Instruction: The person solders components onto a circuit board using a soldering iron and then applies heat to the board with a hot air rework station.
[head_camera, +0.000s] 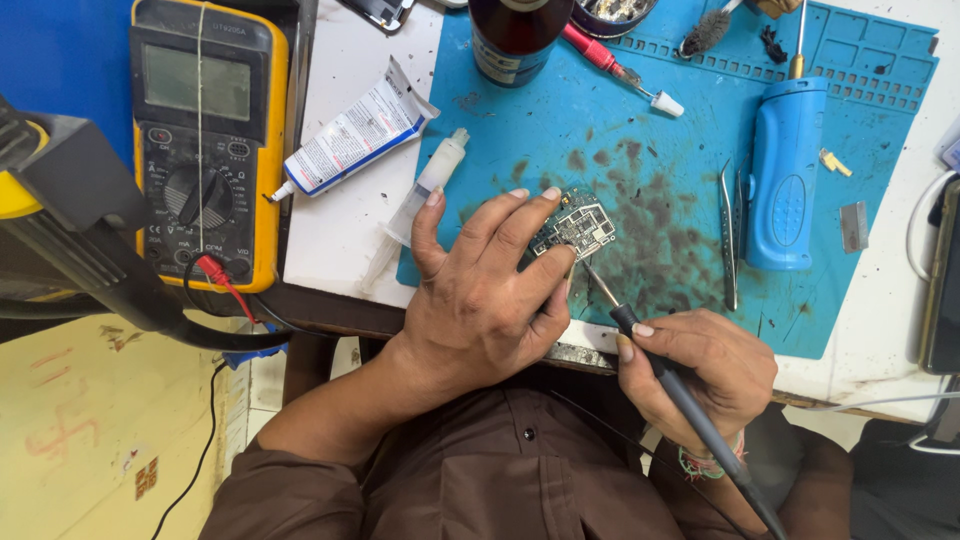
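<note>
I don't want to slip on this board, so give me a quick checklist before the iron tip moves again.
1. Left hand pins the circuit board to the blue mat: ok.
2. Right hand grips the soldering iron firmly: ok.
3. Tip resting on the board's lower edge: ok.
4. Left fingertips well away from the tip: not ok, very near.
5. Tweezers lying nearby: ok.
6. Tip hot: cannot tell.

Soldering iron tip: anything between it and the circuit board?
Nothing visible. The right hand holds the soldering iron with its tip at the lower edge of the circuit board. The left hand steadies the board, fingers beside the tip, not across it.
</note>
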